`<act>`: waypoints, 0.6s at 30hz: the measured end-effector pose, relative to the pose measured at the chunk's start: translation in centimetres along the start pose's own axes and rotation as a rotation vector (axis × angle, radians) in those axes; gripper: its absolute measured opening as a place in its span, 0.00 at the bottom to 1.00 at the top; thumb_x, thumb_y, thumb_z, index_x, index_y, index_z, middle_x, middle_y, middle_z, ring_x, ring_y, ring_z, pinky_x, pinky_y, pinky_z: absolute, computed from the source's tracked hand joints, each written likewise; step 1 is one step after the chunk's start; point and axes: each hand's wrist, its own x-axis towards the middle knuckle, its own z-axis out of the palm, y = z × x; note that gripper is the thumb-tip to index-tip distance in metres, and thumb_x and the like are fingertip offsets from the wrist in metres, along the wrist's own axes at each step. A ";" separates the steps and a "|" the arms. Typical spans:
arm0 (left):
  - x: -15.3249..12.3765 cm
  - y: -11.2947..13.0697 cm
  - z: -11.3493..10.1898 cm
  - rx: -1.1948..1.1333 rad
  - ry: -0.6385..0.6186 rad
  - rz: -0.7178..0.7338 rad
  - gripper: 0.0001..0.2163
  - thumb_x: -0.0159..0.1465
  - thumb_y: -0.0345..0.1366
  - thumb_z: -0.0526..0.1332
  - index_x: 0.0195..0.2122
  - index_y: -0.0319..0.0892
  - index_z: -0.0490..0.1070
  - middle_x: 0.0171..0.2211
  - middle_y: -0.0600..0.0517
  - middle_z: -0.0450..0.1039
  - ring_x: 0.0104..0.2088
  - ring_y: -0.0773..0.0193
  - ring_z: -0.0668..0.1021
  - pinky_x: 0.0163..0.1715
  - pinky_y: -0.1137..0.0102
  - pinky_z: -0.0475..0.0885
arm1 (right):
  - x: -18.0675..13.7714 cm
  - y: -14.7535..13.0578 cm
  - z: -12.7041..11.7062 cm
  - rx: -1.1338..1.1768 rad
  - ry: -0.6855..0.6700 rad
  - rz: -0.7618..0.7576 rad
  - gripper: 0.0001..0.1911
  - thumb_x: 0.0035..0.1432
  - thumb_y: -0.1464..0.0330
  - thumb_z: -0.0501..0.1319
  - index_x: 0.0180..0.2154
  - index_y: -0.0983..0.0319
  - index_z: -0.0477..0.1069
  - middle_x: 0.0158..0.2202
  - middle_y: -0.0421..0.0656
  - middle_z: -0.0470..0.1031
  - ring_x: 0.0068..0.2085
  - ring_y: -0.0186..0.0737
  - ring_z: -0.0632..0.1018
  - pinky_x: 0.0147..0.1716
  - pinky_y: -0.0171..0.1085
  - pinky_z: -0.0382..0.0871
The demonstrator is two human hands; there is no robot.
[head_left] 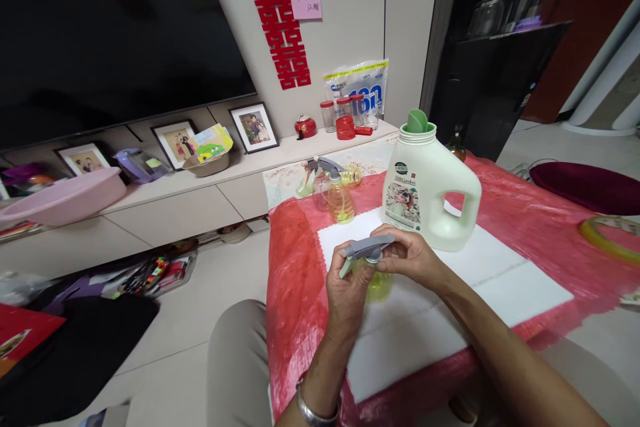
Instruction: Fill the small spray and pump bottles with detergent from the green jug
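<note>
Both of my hands are closed around the grey trigger head of a small yellow-green spray bottle (379,287), which stands or hovers over a white mat (425,327). My left hand (347,293) grips the nozzle and trigger side. Fingers of my right hand (413,255) pinch the head's back end and neck. Just beyond them stands a large pale green jug (433,187) with a green cup or spout in its mouth. Farther back, a yellow spray bottle (341,200) stands upright beside a clear pinkish one. Another yellow spray bottle (353,175) seems to lie behind these.
Red plastic sheeting (293,267) covers the table under the mat. A roll of yellow tape (607,239) lies at the right. Along the wall, a low cabinet (165,213) carries a pink basin (75,197), photo frames, red-lidded jars and a plastic bag (360,80).
</note>
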 end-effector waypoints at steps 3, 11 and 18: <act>0.1 0.0 0.0 0.020 0.005 0.002 0.19 0.59 0.42 0.71 0.49 0.43 0.74 0.46 0.48 0.77 0.47 0.58 0.78 0.50 0.64 0.72 | -0.1 0.0 0.0 -0.005 0.008 -0.003 0.17 0.54 0.64 0.71 0.44 0.62 0.72 0.42 0.42 0.68 0.39 0.30 0.70 0.37 0.30 0.64; 0.2 0.5 0.1 0.071 0.048 0.056 0.16 0.60 0.47 0.69 0.45 0.43 0.76 0.40 0.49 0.78 0.42 0.59 0.79 0.45 0.67 0.73 | -0.3 -0.5 -0.6 -0.055 -0.052 0.007 0.17 0.61 0.60 0.65 0.47 0.63 0.75 0.43 0.45 0.68 0.42 0.33 0.69 0.40 0.32 0.64; 0.1 0.2 0.1 0.003 0.013 0.014 0.20 0.57 0.43 0.72 0.48 0.43 0.74 0.44 0.48 0.78 0.46 0.57 0.79 0.49 0.65 0.73 | -0.3 -0.2 -0.1 -0.037 0.002 0.004 0.19 0.54 0.61 0.71 0.44 0.64 0.72 0.42 0.43 0.68 0.37 0.29 0.68 0.35 0.30 0.63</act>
